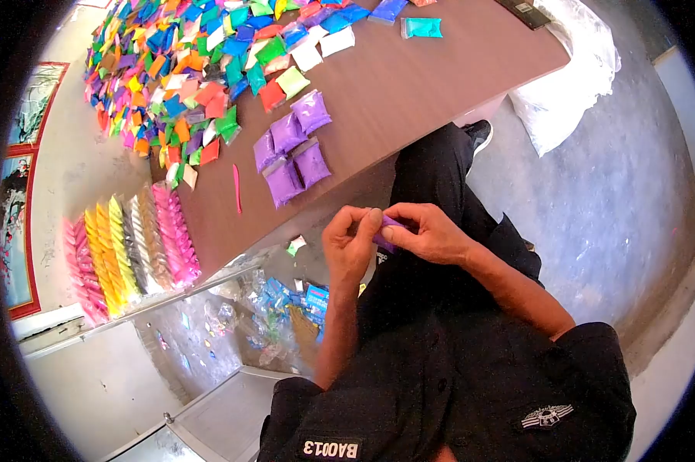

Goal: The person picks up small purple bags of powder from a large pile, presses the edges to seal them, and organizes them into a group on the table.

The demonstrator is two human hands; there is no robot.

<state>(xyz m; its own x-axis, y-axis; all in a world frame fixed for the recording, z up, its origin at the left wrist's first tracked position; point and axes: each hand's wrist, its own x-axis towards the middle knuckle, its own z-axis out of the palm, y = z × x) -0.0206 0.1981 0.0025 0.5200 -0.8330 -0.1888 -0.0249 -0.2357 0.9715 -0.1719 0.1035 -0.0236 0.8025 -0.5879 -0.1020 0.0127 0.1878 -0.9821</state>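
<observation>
Over my lap, both hands are together on a small purple packet point(386, 233). My left hand point(349, 240) pinches at its upper edge with thumb and forefinger, close to the other thumb. My right hand point(432, 232) wraps round the packet, its thumb pressed on the purple side. Much of the packet is hidden by the fingers. On the brown table point(378, 115) ahead lies a group of several purple packets point(290, 135), set side by side. Left of them is a thin pink stick-like tool point(237, 189).
A large heap of small coloured packets point(201, 61) covers the table's far left. Long bundles of packets in pink, yellow, white and brown point(135, 246) stand at the left edge. A teal packet point(421, 28) lies alone. Below are plastic litter point(278, 308) and a white sack point(567, 85).
</observation>
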